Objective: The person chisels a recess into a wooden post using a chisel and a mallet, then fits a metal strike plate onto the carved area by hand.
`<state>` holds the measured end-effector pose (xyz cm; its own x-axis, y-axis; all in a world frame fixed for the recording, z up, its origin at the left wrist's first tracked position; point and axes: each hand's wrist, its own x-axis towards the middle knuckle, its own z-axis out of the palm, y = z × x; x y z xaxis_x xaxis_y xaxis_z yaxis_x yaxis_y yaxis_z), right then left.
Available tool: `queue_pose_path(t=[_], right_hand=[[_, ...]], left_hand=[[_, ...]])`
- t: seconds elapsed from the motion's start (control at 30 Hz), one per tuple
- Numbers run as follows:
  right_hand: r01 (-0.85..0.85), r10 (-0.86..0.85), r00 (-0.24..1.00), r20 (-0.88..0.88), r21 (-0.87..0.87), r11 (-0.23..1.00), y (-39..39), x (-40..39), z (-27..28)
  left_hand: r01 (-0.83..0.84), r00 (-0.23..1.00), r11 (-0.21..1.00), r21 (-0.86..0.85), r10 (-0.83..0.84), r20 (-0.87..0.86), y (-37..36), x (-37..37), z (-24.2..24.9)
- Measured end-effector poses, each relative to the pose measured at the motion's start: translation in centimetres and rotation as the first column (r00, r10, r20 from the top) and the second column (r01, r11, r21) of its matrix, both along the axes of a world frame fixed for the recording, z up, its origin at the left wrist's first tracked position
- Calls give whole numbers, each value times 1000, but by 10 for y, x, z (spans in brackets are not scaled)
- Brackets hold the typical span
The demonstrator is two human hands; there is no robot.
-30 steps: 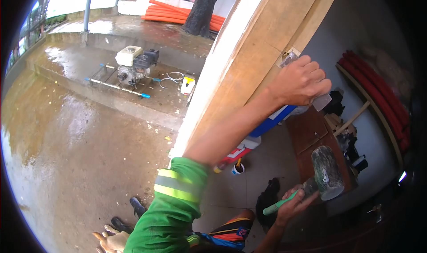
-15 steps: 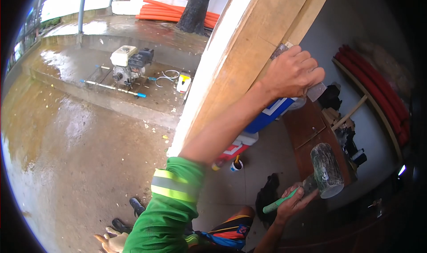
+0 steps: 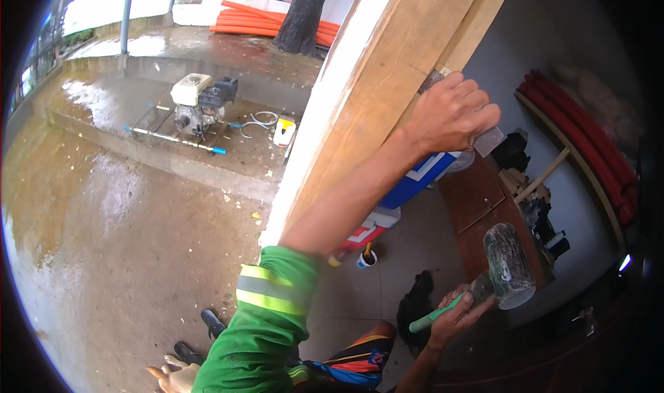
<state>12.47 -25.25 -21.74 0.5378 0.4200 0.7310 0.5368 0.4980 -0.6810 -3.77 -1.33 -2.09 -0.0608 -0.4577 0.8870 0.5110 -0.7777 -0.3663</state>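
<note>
My left hand [image 3: 453, 113], at the end of a green sleeve with reflective bands, is closed around a chisel-like tool. The tool's clear, blocky handle end [image 3: 488, 142] sticks out below the fist, and its other end meets the edge of a wooden frame [image 3: 387, 82]. Lower right, my right hand [image 3: 462, 313] grips a mallet by its green handle [image 3: 436, 314]. The mallet's worn, dark cylindrical head [image 3: 510, 265] stands apart from the tool, below it.
An engine [image 3: 200, 99] on a metal frame and orange pipes [image 3: 252, 20] are outside at left. Inside are a blue cooler [image 3: 415, 182], a red cooler [image 3: 366, 230], a small cup [image 3: 367, 258], a brown cabinet [image 3: 477, 203] and red rolls [image 3: 588, 151]. Black footwear [image 3: 213, 322] lies lower left.
The view has shifted very slightly. Both hands keep their grips, and the mallet and the tool stay almost where they were.
</note>
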Motion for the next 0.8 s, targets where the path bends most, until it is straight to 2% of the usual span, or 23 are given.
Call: queue_pose_path(t=[0.2, 0.3, 0.4, 0.47, 0.57, 0.63, 0.7, 0.73, 0.77, 0.8], right_hand=[[72, -83, 990, 110, 100, 992, 11, -12, 21], [-44, -21, 952, 306, 204, 978, 22, -15, 60], [-103, -92, 880, 466, 377, 920, 30, -34, 92], [-116, -105, 863, 495, 396, 911, 33, -44, 101], [-235, -43, 797, 602, 376, 896, 39, -38, 105], [135, -416, 676, 608, 454, 881, 59, -25, 89], [295, -561, 432, 706, 478, 828, 68, -10, 85], [354, -612, 294, 734, 512, 783, 72, -7, 86], [365, -777, -6, 630, 724, 585, 63, 1, 98], [319, -644, 293, 706, 563, 762, 55, -7, 101]], left_hand=[[158, 982, 987, 31, -160, 102, -4, 1, 4], [241, 958, 970, 28, -242, 152, -11, -2, 8], [303, 939, 950, 75, -311, 146, -9, -6, 10], [311, 938, 946, 87, -320, 132, -8, -7, 9], [315, 940, 945, 84, -323, 106, -6, -9, 7], [333, 938, 941, 60, -337, 84, -5, -10, 5], [369, 927, 929, 21, -369, 59, -4, -11, 2], [384, 921, 923, 26, -385, 59, -5, -10, 1], [393, 917, 919, 35, -395, 60, -5, -9, 2], [400, 913, 915, 46, -402, 62, -4, -10, 3]])
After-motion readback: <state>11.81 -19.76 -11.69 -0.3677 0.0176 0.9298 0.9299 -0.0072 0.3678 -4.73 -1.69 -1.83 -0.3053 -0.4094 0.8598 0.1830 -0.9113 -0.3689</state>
